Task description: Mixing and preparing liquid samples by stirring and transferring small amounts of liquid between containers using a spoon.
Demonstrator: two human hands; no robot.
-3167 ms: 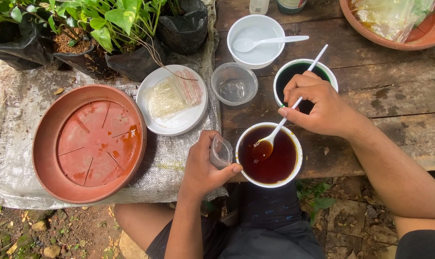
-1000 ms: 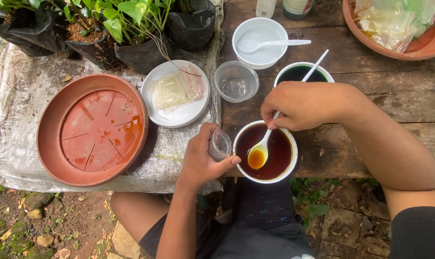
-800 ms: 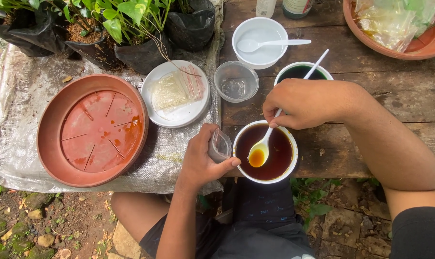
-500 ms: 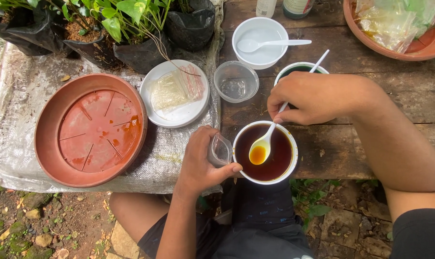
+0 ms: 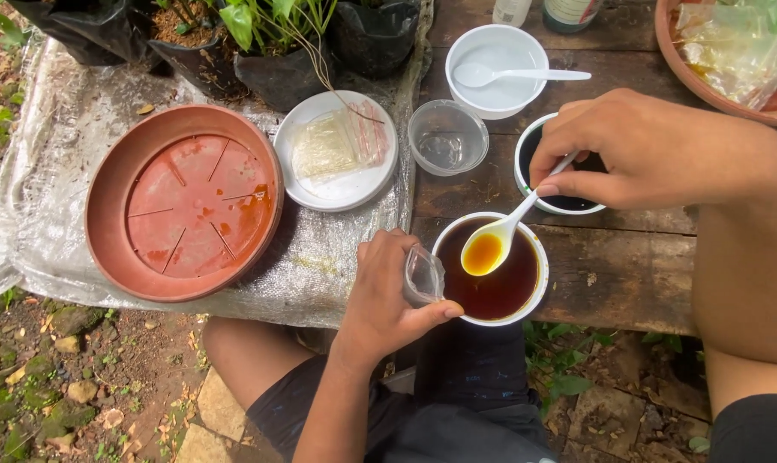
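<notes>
Spoon [image 5: 491, 244] lifted higher, amber liquid in it, above bowl [image 5: 491, 270]

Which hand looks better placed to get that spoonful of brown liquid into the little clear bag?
Probably the right hand: it holds the filled white spoon over the bowl, right beside the bag, which the left hand holds open at the rim.
</notes>
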